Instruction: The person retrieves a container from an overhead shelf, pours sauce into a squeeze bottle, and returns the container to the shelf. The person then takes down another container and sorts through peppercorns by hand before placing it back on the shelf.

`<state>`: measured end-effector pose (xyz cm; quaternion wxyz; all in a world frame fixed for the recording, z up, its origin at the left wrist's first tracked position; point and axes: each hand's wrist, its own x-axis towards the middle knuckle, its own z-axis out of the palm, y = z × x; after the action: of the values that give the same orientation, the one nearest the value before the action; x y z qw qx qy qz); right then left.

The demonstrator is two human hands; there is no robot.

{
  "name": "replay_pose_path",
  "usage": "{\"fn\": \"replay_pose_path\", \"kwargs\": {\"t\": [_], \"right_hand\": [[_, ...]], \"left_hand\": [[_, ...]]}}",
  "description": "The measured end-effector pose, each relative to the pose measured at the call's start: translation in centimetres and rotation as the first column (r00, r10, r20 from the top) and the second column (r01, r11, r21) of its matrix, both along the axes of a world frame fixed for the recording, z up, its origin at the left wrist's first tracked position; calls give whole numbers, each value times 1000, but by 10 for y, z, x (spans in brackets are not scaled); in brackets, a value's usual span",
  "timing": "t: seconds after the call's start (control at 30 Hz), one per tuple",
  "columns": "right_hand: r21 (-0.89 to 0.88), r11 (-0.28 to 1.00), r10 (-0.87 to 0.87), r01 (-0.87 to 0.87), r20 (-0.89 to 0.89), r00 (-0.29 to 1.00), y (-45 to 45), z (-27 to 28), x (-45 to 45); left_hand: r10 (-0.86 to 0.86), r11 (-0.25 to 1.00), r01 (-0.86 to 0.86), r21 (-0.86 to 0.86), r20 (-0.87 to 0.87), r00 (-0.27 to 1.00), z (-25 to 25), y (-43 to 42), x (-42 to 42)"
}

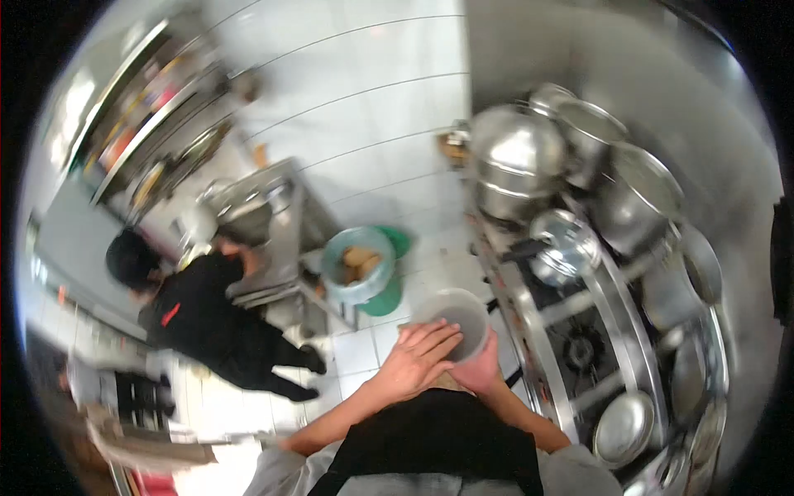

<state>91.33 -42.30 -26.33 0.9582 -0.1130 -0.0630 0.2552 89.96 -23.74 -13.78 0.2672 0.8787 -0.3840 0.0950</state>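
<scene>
In front of my black apron is a round translucent plastic container point(453, 301), its mouth facing up and its inside looking greyish. My right hand point(481, 369) grips its near right side, thumb along the wall. Stretched fingers of my left hand point(420, 354) lie flat across the container's left rim and part of its mouth. That hand covers some of the inside, and blur hides what the container holds, if anything.
To the right runs a gas stove point(581, 351) with a glass lid point(564, 248), a steamer pot point(518, 161) and several large pots behind. A lined green bin point(382, 298) stands ahead. Another person point(207, 306) in black works at a steel sink point(285, 227) on the left.
</scene>
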Motion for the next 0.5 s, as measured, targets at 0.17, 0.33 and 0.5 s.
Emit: {"fn": "replay_pose_path", "kwargs": {"t": [0.17,0.33,0.5], "right_hand": [[-104,992,72,-77,-53,996,83,-9,1],[-140,963,219,-232,-100,971,135,-16,11],[-311,865,390,-394,-78,918,176,-13,30]], "left_hand": [[275,958,-279,-67,-65,959,-26,69,-10],[534,730,-633,-258,-362,764,-33,125,-19],[99,323,-766,-556,-785,612,-75,172,-17]]}}
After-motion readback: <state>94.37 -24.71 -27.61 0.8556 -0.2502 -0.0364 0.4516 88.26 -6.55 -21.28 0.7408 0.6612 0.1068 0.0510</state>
